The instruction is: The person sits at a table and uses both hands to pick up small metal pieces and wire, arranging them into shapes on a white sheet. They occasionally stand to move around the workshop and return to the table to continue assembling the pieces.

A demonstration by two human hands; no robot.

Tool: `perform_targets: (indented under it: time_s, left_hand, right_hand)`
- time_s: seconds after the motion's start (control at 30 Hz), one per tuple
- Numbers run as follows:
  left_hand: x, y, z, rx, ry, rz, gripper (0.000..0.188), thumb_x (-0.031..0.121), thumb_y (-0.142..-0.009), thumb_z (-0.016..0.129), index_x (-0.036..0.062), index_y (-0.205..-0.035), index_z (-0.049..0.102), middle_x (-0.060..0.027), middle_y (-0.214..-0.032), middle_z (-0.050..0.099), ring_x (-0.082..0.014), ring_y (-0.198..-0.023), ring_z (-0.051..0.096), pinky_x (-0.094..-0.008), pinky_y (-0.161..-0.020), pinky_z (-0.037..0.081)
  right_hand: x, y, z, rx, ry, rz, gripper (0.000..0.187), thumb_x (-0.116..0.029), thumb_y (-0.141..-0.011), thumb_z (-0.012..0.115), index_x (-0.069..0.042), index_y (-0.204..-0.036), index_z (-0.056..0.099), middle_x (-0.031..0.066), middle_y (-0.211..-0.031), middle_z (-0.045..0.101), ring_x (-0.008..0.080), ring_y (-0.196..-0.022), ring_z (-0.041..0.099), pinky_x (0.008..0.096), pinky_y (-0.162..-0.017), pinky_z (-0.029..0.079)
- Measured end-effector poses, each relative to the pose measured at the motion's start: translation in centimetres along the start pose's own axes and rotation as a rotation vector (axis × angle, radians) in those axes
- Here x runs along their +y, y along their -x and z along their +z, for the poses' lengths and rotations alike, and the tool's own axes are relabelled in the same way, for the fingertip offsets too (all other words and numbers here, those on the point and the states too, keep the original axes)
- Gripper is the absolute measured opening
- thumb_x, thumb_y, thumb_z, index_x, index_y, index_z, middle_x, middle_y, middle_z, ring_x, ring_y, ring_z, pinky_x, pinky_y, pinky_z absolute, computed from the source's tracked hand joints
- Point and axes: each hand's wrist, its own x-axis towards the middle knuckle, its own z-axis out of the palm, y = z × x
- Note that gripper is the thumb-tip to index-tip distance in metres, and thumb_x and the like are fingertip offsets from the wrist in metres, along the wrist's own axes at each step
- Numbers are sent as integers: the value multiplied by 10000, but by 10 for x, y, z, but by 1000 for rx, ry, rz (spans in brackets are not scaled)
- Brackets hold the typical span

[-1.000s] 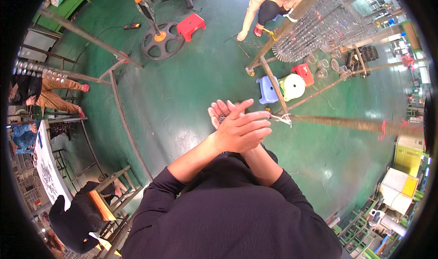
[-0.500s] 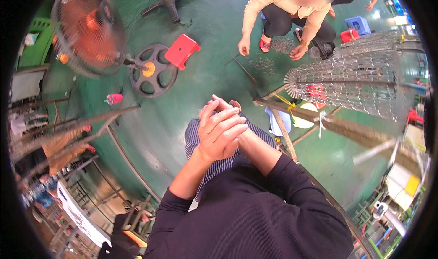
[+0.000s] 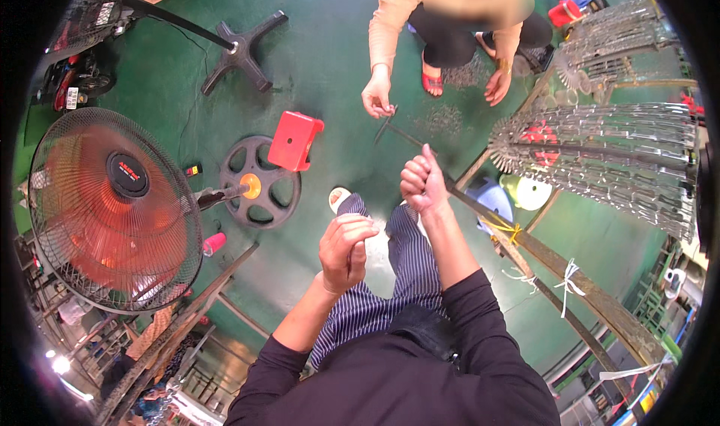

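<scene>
Holding the left hand over the striped trousers, with fingers curled in toward the thumb; holding the right hand farther forward, well apart from the left, with fingers folded and thumb raised. Cannot tell whether pinching anything with either. Facing a dark T-bar on the green floor, beyond the right thumb, near a co-worker's hand and scattered bits. To the left, past a red stool and a fan; to the right, beside a frame.
</scene>
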Motion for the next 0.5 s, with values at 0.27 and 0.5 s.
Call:
perform_targets:
  time_s: [0.27,0.5]
  left_hand:
    - [-21,16,15,-65,96,-159,166,82,-865,412,-10,-829,545,-127,-791,610,-260,-743,590,-340,-697,469]
    - [-47,31,28,-56,136,-258,170,74,-860,402,-15,-829,544,-121,-766,602,-247,-726,580,-332,-690,465]
  right_hand:
    - [-8,-3,-36,-61,-129,95,451,-402,-897,455,-155,-536,346,-60,-455,265,46,-342,246,177,-288,168]
    - [-20,-11,-79,41,-152,29,367,-385,-878,499,-140,-615,428,-33,-564,384,60,-448,381,161,-324,284]
